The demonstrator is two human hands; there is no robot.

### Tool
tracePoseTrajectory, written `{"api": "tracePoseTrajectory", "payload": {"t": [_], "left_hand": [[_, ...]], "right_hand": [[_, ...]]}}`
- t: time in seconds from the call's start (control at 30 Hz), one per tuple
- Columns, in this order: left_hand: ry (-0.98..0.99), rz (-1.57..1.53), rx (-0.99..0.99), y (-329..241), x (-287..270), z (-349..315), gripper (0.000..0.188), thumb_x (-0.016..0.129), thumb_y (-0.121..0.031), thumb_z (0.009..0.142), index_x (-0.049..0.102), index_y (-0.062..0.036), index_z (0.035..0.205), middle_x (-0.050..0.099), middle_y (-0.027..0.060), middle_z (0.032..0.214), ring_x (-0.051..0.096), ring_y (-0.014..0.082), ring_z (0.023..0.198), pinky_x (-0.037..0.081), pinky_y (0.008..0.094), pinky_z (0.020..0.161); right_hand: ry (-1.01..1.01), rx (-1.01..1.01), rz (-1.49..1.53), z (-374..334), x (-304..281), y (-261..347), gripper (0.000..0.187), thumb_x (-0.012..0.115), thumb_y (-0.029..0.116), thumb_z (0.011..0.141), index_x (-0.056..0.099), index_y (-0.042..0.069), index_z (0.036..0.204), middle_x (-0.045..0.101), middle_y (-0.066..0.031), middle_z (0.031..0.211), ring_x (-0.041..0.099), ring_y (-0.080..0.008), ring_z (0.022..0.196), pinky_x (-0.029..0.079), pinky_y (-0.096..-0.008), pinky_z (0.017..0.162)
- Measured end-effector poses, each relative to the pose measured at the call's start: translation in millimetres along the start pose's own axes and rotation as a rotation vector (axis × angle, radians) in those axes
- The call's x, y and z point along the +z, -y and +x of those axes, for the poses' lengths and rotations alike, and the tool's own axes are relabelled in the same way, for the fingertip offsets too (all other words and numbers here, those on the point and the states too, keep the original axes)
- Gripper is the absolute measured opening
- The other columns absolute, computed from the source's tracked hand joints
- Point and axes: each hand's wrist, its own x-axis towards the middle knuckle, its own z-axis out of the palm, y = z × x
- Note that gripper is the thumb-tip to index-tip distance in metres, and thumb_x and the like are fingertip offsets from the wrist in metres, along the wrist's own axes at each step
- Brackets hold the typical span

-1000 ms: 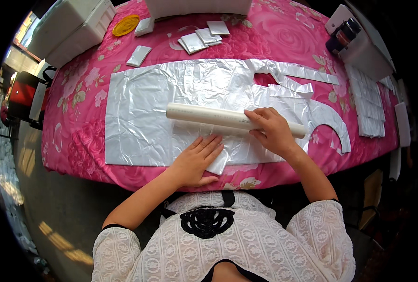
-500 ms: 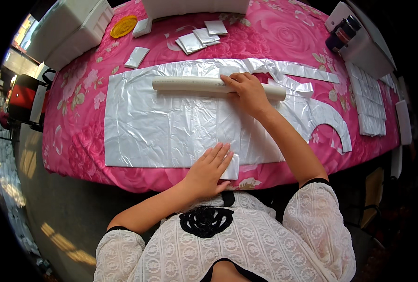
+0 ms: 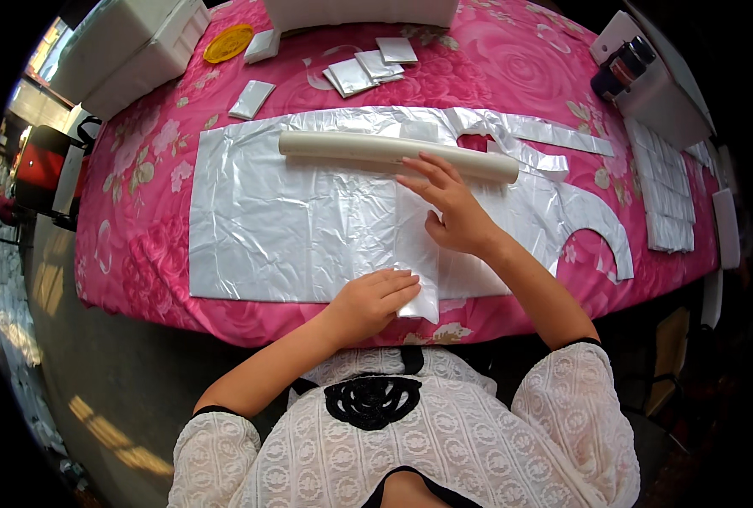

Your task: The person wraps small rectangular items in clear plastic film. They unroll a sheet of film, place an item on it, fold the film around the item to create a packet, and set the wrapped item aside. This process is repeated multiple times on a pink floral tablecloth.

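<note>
A large sheet of silvery-white plastic film (image 3: 258, 212) with curved cutouts and strap-like pieces at its right end lies across the table. Along its far part rests a pale plastic pipe (image 3: 334, 145), slanting slightly. My right hand (image 3: 454, 207) is open with spread fingers just on the near side of the pipe; whether a fingertip touches it I cannot tell. A narrower folded strip of plastic film (image 3: 419, 245) runs from the pipe toward me. At the strip's near end my left hand (image 3: 375, 300) is closed over its edge, the thumb hidden.
Folded white packets (image 3: 351, 76) lie at the back, near a yellow round lid-like object (image 3: 228, 43). White foam boxes (image 3: 143, 72) stand at the far edges. At right are a dark bottle (image 3: 622, 68) and a stack of folded film (image 3: 660, 190). The pink floral tablecloth (image 3: 131, 245) hangs over the edge.
My right hand has let go of the pipe and drawn back toward me. My left hand has gone from lying flat to closing on the strip's near end, which has shifted slightly.
</note>
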Motion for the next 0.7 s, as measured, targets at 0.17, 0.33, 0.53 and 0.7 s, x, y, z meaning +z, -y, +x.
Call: {"api": "tracePoseTrajectory", "payload": {"t": [0.17,0.33,0.53,0.7], "left_hand": [[-0.094,-0.214,-0.145,0.1,-12.2,-0.4,0.04,0.057,0.006,0.067,0.06,-0.004,0.106,0.06,0.0124,0.11,0.058,0.0304,0.099,0.047,0.036,0.086],[-0.118,-0.262,-0.113,1.6,-16.5,0.2,0.04,0.057,0.006,0.068,0.059,-0.003,0.107,0.059,0.012,0.111,0.057,0.0308,0.1,0.047,0.0368,0.087],[-0.048,0.024,-0.045,6.2,-15.0,8.7,0.042,0.059,0.0,0.067,0.057,-0.0025,0.109,0.057,0.0124,0.113,0.055,0.0294,0.103,0.043,0.0385,0.09],[-0.084,0.086,-0.117,15.0,-6.8,12.6,0.042,0.061,-0.002,0.068,0.058,-0.0037,0.11,0.06,0.0114,0.106,0.058,0.0272,0.096,0.046,0.0371,0.082]], "right_hand": [[0.28,-0.001,0.255,-41.6,13.6,13.8,0.061,0.047,-0.008,0.058,0.055,0.005,0.117,0.047,-0.0135,0.129,0.035,-0.0332,0.126,0.033,-0.0401,0.102],[0.144,-0.034,0.095,-54.0,22.2,34.1,0.051,0.056,-0.001,0.061,0.058,0.005,0.111,0.053,-0.0133,0.12,0.044,-0.0321,0.118,0.038,-0.0396,0.098],[-0.053,0.05,0.095,-65.1,34.2,32.6,0.033,0.062,-0.001,0.065,0.064,0.005,0.097,0.06,-0.0093,0.105,0.055,-0.0298,0.1,0.046,-0.0369,0.085],[-0.131,0.111,0.064,-62.9,32.6,34.6,0.028,0.062,0.0,0.066,0.065,0.005,0.093,0.063,-0.0074,0.096,0.057,-0.0267,0.093,0.048,-0.0348,0.08]]}}
